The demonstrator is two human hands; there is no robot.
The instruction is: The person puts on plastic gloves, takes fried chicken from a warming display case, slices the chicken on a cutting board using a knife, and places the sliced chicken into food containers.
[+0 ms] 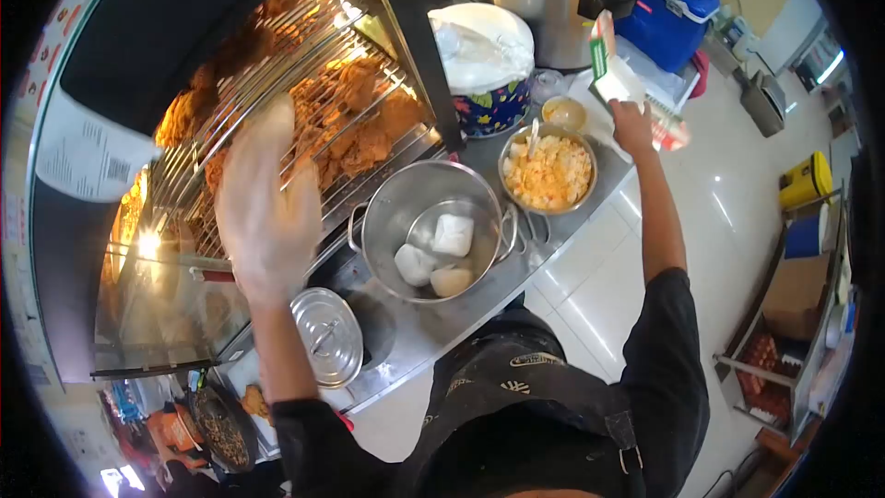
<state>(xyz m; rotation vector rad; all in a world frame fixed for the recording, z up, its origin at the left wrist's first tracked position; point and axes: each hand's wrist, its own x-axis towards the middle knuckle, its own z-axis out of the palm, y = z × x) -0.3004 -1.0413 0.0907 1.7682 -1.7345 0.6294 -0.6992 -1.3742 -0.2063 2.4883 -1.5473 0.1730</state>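
Observation:
My left hand [267, 212], in a clear plastic glove, is raised before the heated display cabinet. Its thumb stands apart from the fingers, and nothing shows in it; motion blurs it a little. Behind it, pieces of fried chicken [346, 120] lie on wire racks [277, 46]. At the right, my right hand [632, 124] grips a folded paper food carton [616, 74] printed green, white and red. Below and between the hands stands a steel pot [378, 263] holding a white wrapped packet [453, 234] and two other rounded lumps, one white, one tan.
A steel bowl of orange-and-white food [548, 173] with a spoon sits beside the pot. A metal lid [327, 337] lies on the left of the counter. Behind stand a large steel cooker [530, 14], a patterned container [498, 106] and a blue cooler [659, 28].

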